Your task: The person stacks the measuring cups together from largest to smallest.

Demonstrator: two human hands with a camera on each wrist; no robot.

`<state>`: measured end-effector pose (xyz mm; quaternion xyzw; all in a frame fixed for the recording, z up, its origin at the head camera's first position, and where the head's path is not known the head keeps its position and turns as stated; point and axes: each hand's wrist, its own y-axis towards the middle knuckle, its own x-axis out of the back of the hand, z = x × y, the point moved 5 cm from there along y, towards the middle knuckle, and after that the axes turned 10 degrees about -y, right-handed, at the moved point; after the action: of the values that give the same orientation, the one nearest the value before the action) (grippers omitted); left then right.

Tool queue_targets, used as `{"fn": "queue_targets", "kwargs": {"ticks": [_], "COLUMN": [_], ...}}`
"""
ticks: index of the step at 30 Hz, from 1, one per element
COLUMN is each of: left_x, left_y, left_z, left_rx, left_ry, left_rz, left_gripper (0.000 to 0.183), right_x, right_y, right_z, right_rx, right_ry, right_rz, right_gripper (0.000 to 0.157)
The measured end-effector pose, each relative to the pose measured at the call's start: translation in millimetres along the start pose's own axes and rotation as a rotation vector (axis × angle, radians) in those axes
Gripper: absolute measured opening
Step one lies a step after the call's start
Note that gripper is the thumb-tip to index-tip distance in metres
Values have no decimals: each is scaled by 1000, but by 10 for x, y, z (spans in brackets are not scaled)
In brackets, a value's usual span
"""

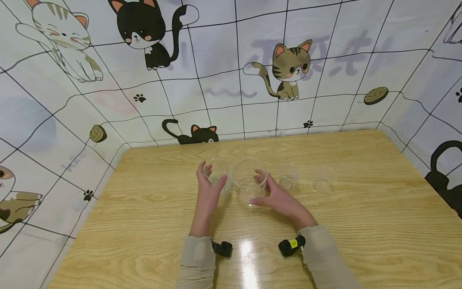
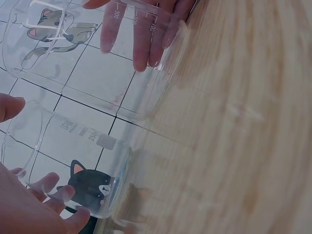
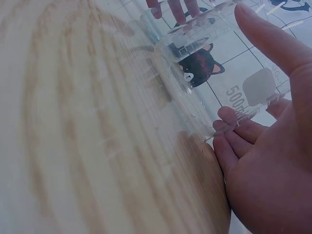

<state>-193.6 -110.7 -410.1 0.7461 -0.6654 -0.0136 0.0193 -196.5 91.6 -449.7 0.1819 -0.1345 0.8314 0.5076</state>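
Two clear glass beakers stand side by side on the wooden table. My left hand (image 1: pixel 209 192) holds the smaller one, a 250 ml beaker (image 1: pixel 217 170), with thumb and fingers on opposite sides of its wall. Around the larger 500 ml beaker (image 1: pixel 249 178), to its right, is my right hand (image 1: pixel 278 196), the thumb on the near side and the fingers on the far right side. White printed marks and a blank patch (image 3: pixel 259 87) show on the larger beaker in the right wrist view. Both beakers look empty, their rims facing up.
Two smaller clear glass vessels, one just right of my right hand (image 1: pixel 288 176) and one farther right (image 1: pixel 324 180), stand on the wooden table (image 1: pixel 151 224). A cat-patterned sheet (image 1: pixel 223 92) rises behind the table's far edge and along both sides.
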Motion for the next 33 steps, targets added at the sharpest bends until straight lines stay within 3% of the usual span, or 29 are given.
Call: {"fn": "queue_targets", "kwargs": {"ticks": [4, 33], "left_x": [34, 28], "left_y": [47, 48], "left_z": [120, 149], "left_rx": [-13, -6], "left_ry": [18, 35], "left_rz": [-19, -25], "left_gripper": [80, 86], "right_x": [4, 2], "right_y": [-5, 8], "right_z": [-6, -34], "right_rx": [12, 2], "right_ry": [-8, -36], "right_rz": [6, -11], "right_gripper": [84, 82]}}
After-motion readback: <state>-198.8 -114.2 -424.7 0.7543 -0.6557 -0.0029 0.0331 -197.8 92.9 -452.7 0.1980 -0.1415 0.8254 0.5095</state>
